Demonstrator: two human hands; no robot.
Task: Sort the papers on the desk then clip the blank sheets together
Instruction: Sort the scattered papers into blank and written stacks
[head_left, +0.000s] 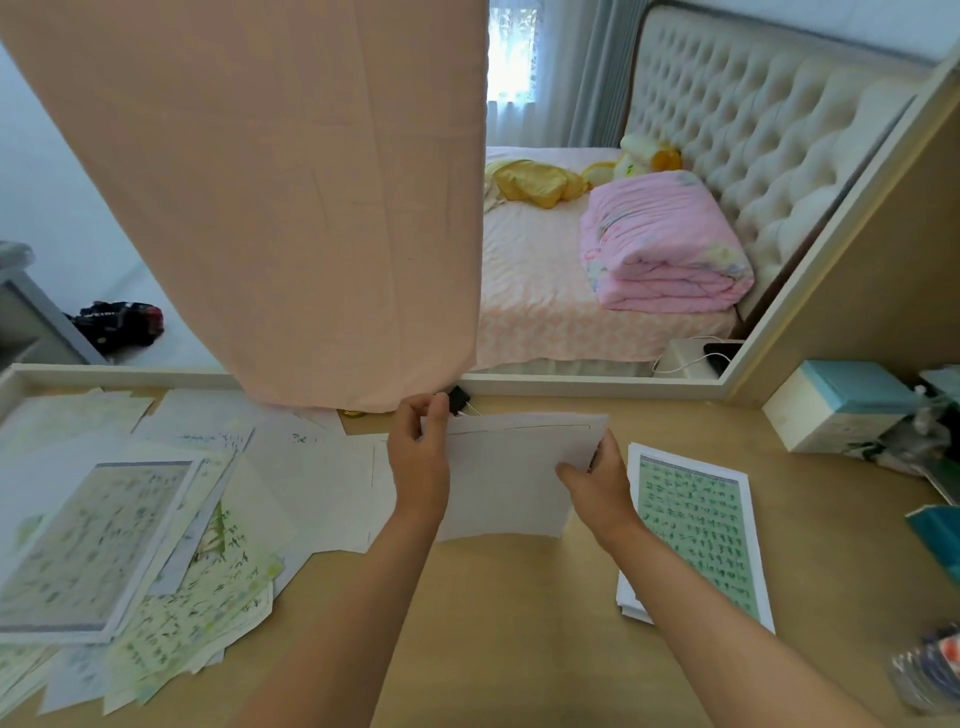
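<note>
Bedroom setting. A light wooden desk (519, 623) stands before a pale frame (571, 385), its left part covered by a hanging peach cloth (270, 197). Beyond: a bed (530, 291) with a tufted cream headboard (753, 130), a folded pink quilt (665, 244) and a yellow plush toy (644, 156). Daylight enters through a lace-curtained window (511, 57), flanked by a grey drape (597, 73). A black bag (117, 322) lies on the pale floor (156, 280).

A peach cloth (270, 197) hangs down at centre left. A folded pink quilt (660, 244) lies on the bed (535, 291).
</note>
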